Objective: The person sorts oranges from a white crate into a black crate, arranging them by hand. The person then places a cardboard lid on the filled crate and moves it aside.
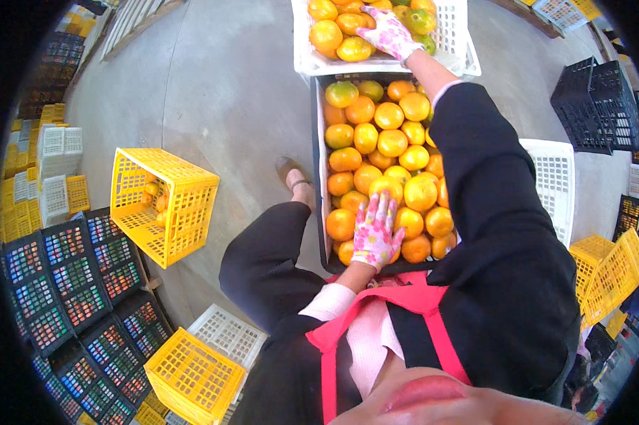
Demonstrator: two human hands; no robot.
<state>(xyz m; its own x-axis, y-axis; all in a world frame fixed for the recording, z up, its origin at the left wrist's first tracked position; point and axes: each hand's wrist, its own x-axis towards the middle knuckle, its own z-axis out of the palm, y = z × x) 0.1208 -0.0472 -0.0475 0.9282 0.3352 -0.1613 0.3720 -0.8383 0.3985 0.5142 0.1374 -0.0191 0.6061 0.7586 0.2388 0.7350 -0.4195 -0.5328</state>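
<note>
My left hand point(377, 234), in a floral-print glove, rests palm down on mandarins in a dark-rimmed crate point(320, 212) before me. Its fingers are spread and grip nothing. The mandarins point(392, 143) are mostly orange, and a few are partly green. Beyond this crate, my right hand point(388, 33), in a matching glove, reaches into a white plastic crate point(449, 32). Thumb and fingers lie apart around a mandarin point(367, 21) there; whether they grip it is not clear. More mandarins point(326, 35) lie beside that hand. My right sleeve covers the dark-rimmed crate's right side.
On the left, a yellow crate point(192, 196) lies tipped on the concrete floor point(218, 95) with several mandarins inside. Another yellow crate point(194, 372) is at lower left, near stacked black crates point(75, 287). Black crates point(598, 106) and a white crate point(553, 186) stand on the right.
</note>
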